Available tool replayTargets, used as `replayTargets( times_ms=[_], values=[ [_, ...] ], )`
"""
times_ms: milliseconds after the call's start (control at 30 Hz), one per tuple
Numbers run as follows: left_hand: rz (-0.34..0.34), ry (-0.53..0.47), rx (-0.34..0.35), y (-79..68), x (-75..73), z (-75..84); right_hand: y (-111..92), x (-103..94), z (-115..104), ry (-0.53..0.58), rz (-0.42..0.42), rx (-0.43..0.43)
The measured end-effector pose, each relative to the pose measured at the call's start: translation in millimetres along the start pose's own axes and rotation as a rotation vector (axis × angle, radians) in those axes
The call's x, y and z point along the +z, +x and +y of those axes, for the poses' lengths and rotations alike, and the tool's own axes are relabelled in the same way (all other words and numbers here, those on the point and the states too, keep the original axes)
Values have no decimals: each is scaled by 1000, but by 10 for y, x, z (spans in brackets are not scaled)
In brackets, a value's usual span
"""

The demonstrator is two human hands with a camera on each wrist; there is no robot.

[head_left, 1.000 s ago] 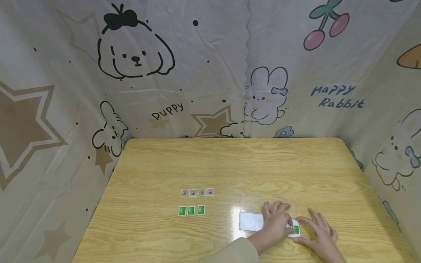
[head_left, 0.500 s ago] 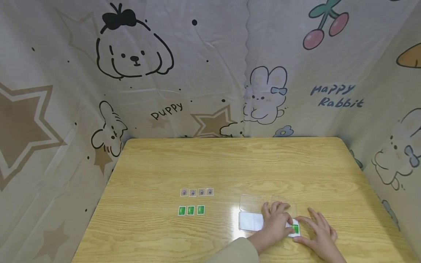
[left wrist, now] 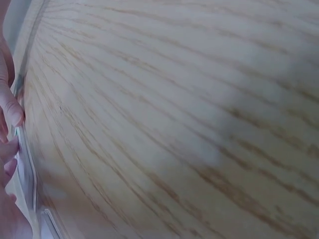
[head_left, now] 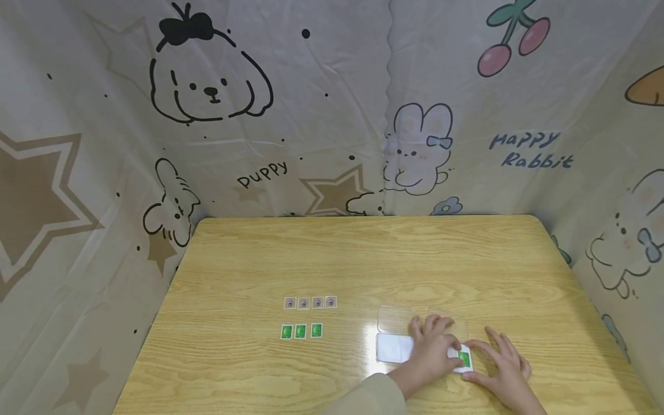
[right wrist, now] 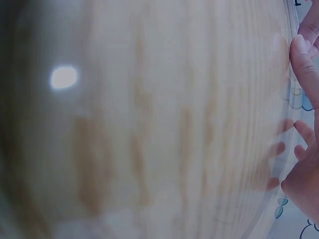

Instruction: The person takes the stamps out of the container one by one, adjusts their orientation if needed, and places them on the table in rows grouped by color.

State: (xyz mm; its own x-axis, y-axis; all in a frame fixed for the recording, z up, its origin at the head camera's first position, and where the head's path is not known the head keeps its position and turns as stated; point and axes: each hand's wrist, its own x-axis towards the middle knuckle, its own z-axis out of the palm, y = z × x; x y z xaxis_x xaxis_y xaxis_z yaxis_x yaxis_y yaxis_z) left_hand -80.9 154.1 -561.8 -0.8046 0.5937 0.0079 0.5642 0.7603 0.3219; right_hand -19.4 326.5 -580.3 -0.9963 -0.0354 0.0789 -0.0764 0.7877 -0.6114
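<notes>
In the head view, my left hand (head_left: 432, 349) reaches over a small white box (head_left: 453, 370) with a raised clear lid behind it. Its thumb and index finger pinch the left side of a green square card (head_left: 464, 359) at the box's right end. My right hand (head_left: 502, 368) grips that end of the box, thumb at the near corner and index finger at the far corner. The left hand hides most of the box. In the left wrist view, fingers (left wrist: 11, 107) meet the box's edge (left wrist: 29, 172). A thumb (right wrist: 305, 67) shows at the right wrist view's right edge.
A second white box (head_left: 394, 349) lies open to the left, its clear lid (head_left: 395, 319) folded back. Farther left are a row of green cards (head_left: 300, 331) and, behind it, a row of purplish cards (head_left: 303, 303). A printed curtain (head_left: 321, 115) surrounds the wooden table (head_left: 233, 253).
My left hand has shifted slightly left, and more of the green card shows beside its fingertips. The right hand keeps its grip on the box. The whole head view has drifted a little.
</notes>
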Motion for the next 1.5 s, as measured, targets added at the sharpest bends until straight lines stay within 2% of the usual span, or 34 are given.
replayTargets(
  times_ms=[133,333,867,1167,1500],
  values=[
    [18,5,10,7,13,-17,3,3,5,0,0,-1],
    [42,17,-16,22,38,0,5,-2,-9,1,5,-3],
    [18,53,-61,50,10,126,-7,-11,-25,-1,3,-7],
    [-18,-8,-92,40,-6,135,0,-9,-10,3,4,-1],
    [-1,-65,-127,45,23,123,-3,2,-6,12,6,-10]
  ],
)
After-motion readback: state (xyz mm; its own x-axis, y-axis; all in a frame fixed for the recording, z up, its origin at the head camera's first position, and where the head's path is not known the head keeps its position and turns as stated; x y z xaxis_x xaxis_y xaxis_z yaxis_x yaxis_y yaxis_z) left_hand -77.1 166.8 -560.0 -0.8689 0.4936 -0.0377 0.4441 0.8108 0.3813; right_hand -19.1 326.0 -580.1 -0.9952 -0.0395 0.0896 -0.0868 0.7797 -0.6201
